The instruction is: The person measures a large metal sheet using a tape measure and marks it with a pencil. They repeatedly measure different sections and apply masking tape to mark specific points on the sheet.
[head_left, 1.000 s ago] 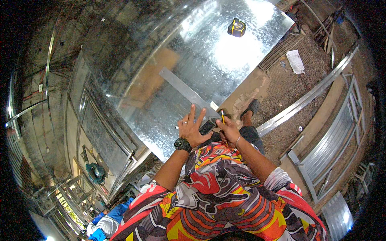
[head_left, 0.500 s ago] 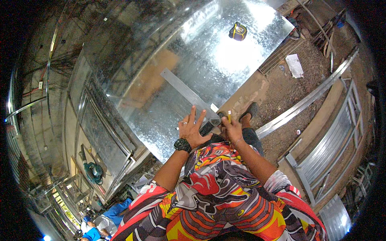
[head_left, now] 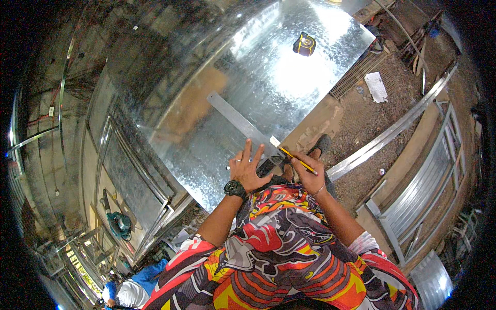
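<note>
1. Two bare hands work at the near edge of a large galvanised metal sheet [head_left: 217,88]; the forearms come up from the lower edge, over a bright red, orange and black patterned shirt [head_left: 279,258].
2. The left hand [head_left: 248,170] lies flat with its fingers spread wide, pressing on the near end of a long metal ruler [head_left: 240,123]; a dark watch [head_left: 235,189] sits on that wrist.
3. The right hand [head_left: 309,174] is closed around a yellow pencil [head_left: 298,159], whose tip points to the sheet's near edge just beside the ruler's end.
4. The ruler runs slantwise from the hands up and to the left across the sheet, lying flat on it.
5. Farther off on the same sheet, well apart from the hands, a yellow and black tape measure [head_left: 304,44] rests in a bright patch of glare.
6. Right of the sheet is bare earth with a white scrap of paper [head_left: 376,86] and long metal channels [head_left: 392,132].
7. Low on the left, a green power tool [head_left: 120,223] lies among metal frames.
</note>
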A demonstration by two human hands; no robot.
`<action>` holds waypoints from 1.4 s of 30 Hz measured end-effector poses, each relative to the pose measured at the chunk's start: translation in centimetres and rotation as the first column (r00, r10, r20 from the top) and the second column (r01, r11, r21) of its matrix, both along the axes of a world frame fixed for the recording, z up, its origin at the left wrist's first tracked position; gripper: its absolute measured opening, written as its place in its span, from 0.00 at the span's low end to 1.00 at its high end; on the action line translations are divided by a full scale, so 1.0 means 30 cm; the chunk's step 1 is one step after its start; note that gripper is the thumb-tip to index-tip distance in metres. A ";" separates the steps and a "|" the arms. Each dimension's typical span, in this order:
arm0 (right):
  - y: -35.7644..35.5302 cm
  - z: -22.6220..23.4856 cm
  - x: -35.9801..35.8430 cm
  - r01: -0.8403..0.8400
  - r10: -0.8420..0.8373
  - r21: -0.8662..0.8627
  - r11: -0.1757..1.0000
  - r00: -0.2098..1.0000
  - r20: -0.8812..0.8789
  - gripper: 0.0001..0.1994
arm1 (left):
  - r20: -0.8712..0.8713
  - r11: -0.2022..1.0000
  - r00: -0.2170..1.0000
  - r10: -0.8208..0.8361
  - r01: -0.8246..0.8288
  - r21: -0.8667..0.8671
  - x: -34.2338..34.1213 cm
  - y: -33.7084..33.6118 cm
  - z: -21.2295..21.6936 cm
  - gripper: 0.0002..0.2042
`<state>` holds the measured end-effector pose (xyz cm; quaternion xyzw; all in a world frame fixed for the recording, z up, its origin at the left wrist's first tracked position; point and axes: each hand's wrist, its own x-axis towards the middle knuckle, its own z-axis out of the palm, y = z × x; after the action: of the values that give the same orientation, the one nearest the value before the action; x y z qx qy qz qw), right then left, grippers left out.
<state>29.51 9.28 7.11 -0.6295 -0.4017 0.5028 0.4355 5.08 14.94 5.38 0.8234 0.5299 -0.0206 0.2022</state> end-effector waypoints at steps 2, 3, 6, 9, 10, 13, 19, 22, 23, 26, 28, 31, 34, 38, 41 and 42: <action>-0.007 -0.014 -0.015 -0.029 0.024 0.061 0.998 0.997 0.075 0.14 | -0.025 1.000 1.000 -0.003 0.002 -0.023 0.003 0.004 0.008 0.55; -0.007 -0.040 -0.022 -0.049 0.022 0.142 0.989 0.982 0.186 0.13 | -0.030 1.000 1.000 -0.005 0.004 -0.021 0.004 0.005 0.010 0.55; -0.013 -0.087 -0.030 -0.059 0.021 0.204 0.977 0.983 0.185 0.13 | -0.035 1.000 0.999 -0.009 0.009 -0.012 0.005 0.005 0.009 0.55; -0.012 -0.087 -0.036 -0.066 0.043 0.150 0.986 0.987 0.152 0.13 | -0.026 1.000 1.000 -0.009 0.009 -0.003 -0.003 0.002 0.003 0.54; -0.012 -0.085 -0.036 -0.077 0.051 0.152 0.985 0.984 0.169 0.13 | -0.026 1.000 1.000 -0.011 0.011 -0.003 -0.003 0.002 0.004 0.54; -0.012 -0.073 -0.032 -0.100 0.073 0.143 0.985 0.980 0.185 0.14 | -0.019 1.000 1.000 -0.011 0.011 0.004 -0.006 0.000 0.006 0.54; -0.010 -0.094 -0.023 -0.177 0.108 0.224 0.958 0.951 0.289 0.13 | -0.024 1.000 1.000 -0.008 0.009 0.016 0.000 0.003 0.007 0.54; 0.003 -0.088 -0.024 -0.259 0.161 0.239 0.936 0.918 0.362 0.13 | -0.040 1.000 0.999 -0.005 0.005 0.011 -0.002 0.001 0.007 0.54; 0.007 -0.079 -0.024 -0.269 0.177 0.229 0.935 0.918 0.356 0.13 | -0.048 1.000 0.999 -0.004 0.004 0.010 -0.004 0.000 0.007 0.54; 0.021 -0.100 -0.030 -0.293 0.205 0.205 0.934 0.908 0.365 0.16 | -0.068 1.000 0.998 -0.003 0.002 -0.014 0.007 0.004 0.019 0.54; 0.044 -0.081 -0.040 -0.302 0.222 0.180 0.936 0.905 0.362 0.17 | -0.083 1.000 0.996 -0.010 0.011 0.011 0.004 0.001 0.017 0.54; 0.065 -0.065 -0.043 -0.300 0.233 0.156 0.941 0.910 0.344 0.15 | -0.071 0.999 0.997 -0.013 0.015 0.028 0.003 -0.001 0.011 0.55; 0.067 -0.100 -0.043 -0.300 0.233 0.175 0.938 0.916 0.327 0.17 | -0.057 0.999 0.998 -0.014 0.017 0.042 0.002 -0.001 0.005 0.55; 0.071 -0.085 -0.036 -0.307 0.212 0.233 0.923 0.909 0.358 0.15 | -0.057 0.998 0.998 -0.016 0.019 0.058 0.003 -0.002 0.001 0.54; 0.071 -0.014 -0.017 -0.339 0.244 0.153 0.928 0.866 0.435 0.13 | -0.056 0.999 0.998 -0.016 0.018 0.032 0.000 -0.002 -0.005 0.54; 0.062 0.022 -0.006 -0.347 0.268 0.096 0.933 0.848 0.457 0.13 | -0.038 0.999 0.999 -0.018 0.019 0.037 0.001 -0.002 -0.009 0.54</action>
<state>29.32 11.14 7.76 -0.6125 -0.6274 0.3747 0.3015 5.10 14.87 5.12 0.8312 0.5264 -0.0283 0.1766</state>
